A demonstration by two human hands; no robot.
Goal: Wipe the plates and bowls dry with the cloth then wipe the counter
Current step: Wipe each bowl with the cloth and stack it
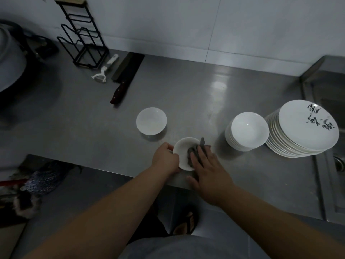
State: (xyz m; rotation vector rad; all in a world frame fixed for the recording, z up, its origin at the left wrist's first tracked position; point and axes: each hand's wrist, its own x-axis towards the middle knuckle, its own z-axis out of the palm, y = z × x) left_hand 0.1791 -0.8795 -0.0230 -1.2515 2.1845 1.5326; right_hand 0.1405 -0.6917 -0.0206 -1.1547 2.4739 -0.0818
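Note:
My left hand grips the left rim of a small white bowl near the front edge of the steel counter. My right hand presses a dark grey cloth into that bowl with its fingers laid flat; one corner of the cloth sticks up over the far rim. A single white bowl stands alone just beyond, to the left. To the right sit a stack of white bowls and a stack of white plates, the top plate marked with black brush strokes.
A cleaver with a dark handle, a white peeler and a black wire rack lie at the back left. A sink borders the plates on the right. A large pot sits at the far left.

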